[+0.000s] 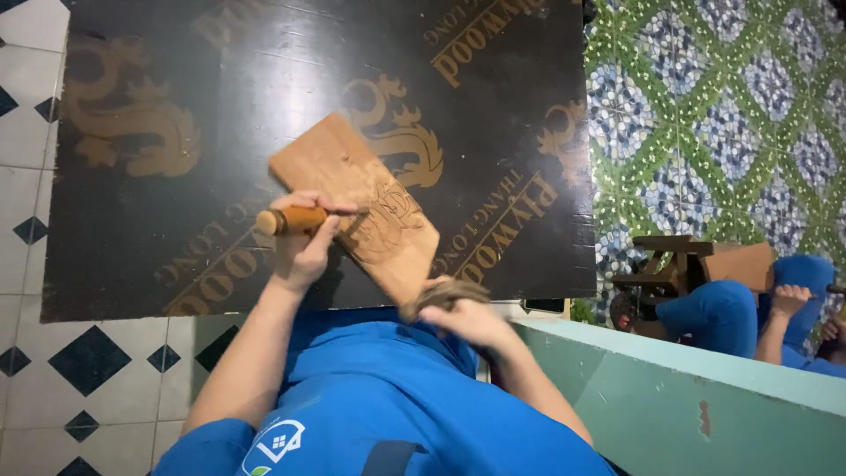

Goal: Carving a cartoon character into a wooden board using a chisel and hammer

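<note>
A tan wooden board [348,181] with an outline carved into its face lies tilted on a large dark plywood sheet [176,106]. My left hand [304,247] is closed around the round wooden handle of a chisel [289,219], whose tip rests on the carved lines of the board. My right hand [474,323] is at the board's near corner, gripping a brown, motion-blurred mallet-like tool [441,294]. My blue sleeves and shirt fill the bottom of the view.
White floor tiles with dark diamonds [88,361] lie to the left. A pale green ledge [670,397] runs along the lower right. Beyond it another person in blue [731,313] works on a wooden piece [745,263] beside a small wooden stool [665,264].
</note>
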